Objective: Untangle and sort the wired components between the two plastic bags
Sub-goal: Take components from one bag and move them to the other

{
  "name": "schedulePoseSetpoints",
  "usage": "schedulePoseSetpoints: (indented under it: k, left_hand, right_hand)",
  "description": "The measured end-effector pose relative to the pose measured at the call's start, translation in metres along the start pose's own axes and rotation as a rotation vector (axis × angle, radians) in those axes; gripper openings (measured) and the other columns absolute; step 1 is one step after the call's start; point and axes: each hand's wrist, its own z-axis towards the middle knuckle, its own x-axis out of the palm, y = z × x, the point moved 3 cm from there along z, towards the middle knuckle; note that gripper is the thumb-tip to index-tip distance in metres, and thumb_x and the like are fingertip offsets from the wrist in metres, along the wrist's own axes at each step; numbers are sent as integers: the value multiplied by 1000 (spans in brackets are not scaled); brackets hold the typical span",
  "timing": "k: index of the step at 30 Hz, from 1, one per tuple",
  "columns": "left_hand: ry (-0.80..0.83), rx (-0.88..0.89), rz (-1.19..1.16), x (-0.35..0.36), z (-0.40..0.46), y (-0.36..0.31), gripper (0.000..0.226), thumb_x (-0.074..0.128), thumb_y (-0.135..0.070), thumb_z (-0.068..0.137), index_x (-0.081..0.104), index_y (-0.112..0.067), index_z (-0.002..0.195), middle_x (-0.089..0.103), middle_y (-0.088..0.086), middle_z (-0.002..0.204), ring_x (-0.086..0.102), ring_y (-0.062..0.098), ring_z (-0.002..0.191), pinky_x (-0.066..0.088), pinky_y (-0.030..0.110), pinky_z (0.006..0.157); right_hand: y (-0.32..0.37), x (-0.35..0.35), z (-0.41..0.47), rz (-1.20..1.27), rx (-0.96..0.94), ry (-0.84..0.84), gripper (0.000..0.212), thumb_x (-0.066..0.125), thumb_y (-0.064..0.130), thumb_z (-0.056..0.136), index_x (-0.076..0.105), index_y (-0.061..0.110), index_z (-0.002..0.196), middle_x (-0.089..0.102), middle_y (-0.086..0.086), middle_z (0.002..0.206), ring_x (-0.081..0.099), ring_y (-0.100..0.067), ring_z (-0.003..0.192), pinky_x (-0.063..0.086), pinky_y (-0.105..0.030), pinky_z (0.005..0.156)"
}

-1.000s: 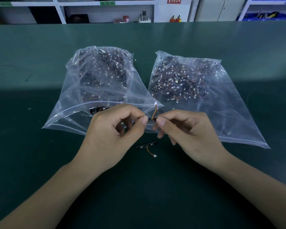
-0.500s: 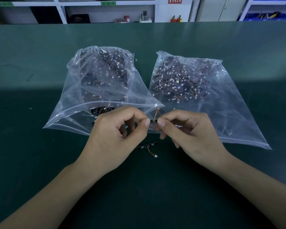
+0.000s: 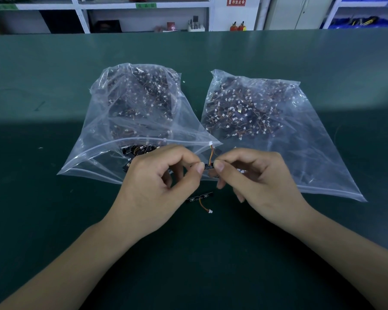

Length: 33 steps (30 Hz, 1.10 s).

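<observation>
Two clear zip bags lie side by side on the green table [image 3: 54, 220]. The left bag [image 3: 112, 139] is open at its near mouth and bulges with dark little boards trailing orange wires and white plugs; a few black pieces sit right at the opening. The right bag [image 3: 311, 157] lies flatter, holding the same kind of parts spread thin toward its far end.

Just near the bags' mouths, between them, I hold one wired component [image 3: 209, 166] off the table. My left hand [image 3: 157, 186] pinches the left end of its black strip between thumb and forefinger, and my right hand [image 3: 262, 175] pinches the right end the same way, other fingers curled under. Its orange wire [image 3: 211, 154] rises to a white plug [image 3: 210, 143].

A second component [image 3: 199, 198] lies loose on the table near me, under my hands, touching neither.

The strip carries faint print, too small to read. The far shelves bear a red sign [image 3: 236, 0], its characters unclear.
</observation>
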Motion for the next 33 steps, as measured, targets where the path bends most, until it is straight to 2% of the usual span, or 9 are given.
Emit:
schedulePoseSetpoints:
  k: [2, 5, 7, 9, 12, 17, 25, 30, 33]
  left_hand:
    - [1, 10, 13, 0, 0, 1, 13, 71, -14, 95, 71, -16, 83, 65, -9, 76, 61, 20, 69, 46, 29, 59]
    - [-19, 11, 30, 0, 0, 4, 12, 71, -16, 96, 72, -19, 84, 66, -10, 77, 62, 20, 70, 46, 27, 59]
    - [-41, 19, 74, -1, 0, 6, 12, 73, -21, 100, 74, -21, 88, 66, -13, 80, 63, 19, 72, 45, 22, 62]
    - [-62, 61, 156, -4, 1, 9, 10, 72, -22, 102, 78, -20, 95, 68, -15, 83, 65, 17, 75, 46, 21, 65]
    - [-90, 122, 233, -7, 2, 13, 13, 70, -18, 103, 82, -16, 108, 72, -9, 90, 66, 17, 75, 50, 30, 67]
    - [-20, 192, 257, -7, 2, 13, 18, 69, -16, 103, 81, -15, 115, 71, -7, 93, 65, 13, 76, 52, 31, 67]
    - [32, 182, 247, 2, -2, 17, 9, 79, -27, 96, 84, -21, 100, 68, -12, 92, 62, 12, 70, 53, 38, 58]
    - [-20, 194, 374, 6, 0, 12, 5, 80, -26, 95, 83, -22, 95, 66, -11, 88, 48, -1, 71, 50, 29, 57]
    - [-44, 215, 468, 8, 1, 9, 3, 84, -20, 93, 83, -22, 91, 66, -10, 86, 44, -2, 74, 48, 26, 56]
  right_hand:
    - [1, 0, 0, -20, -3, 5, 11, 71, 14, 99, 79, 11, 92, 73, -2, 74, 62, -4, 56, 44, -13, 55]
    - [1, -1, 1, -90, -47, -10, 10, 73, 17, 100, 80, 14, 93, 74, -2, 81, 67, -14, 69, 51, -32, 61]
    - [4, -5, 3, -263, -160, -1, 8, 75, 22, 99, 80, 15, 101, 74, 4, 89, 67, -17, 81, 50, -30, 70]
    - [5, -9, 5, -533, -257, 43, 23, 80, 23, 94, 77, 17, 116, 71, 7, 100, 64, -15, 91, 49, -25, 83]
    - [3, -15, 8, -707, -277, 88, 43, 79, 13, 84, 70, 20, 125, 66, 9, 108, 60, -15, 98, 48, -32, 96]
    - [-2, -16, 11, -783, -253, 126, 39, 75, 4, 80, 71, 21, 115, 64, 13, 98, 60, -12, 91, 52, -41, 90]
    - [2, -19, 10, -671, -271, 2, 41, 75, -2, 82, 73, 21, 115, 67, 12, 97, 63, -11, 90, 55, -32, 81]
    - [0, -20, 9, -658, -273, -15, 38, 76, -3, 84, 73, 19, 114, 69, 10, 97, 62, -11, 90, 46, -15, 80]
    - [0, -20, 9, -656, -279, -23, 36, 75, -4, 85, 73, 18, 114, 69, 9, 97, 62, -11, 89, 41, -11, 80]
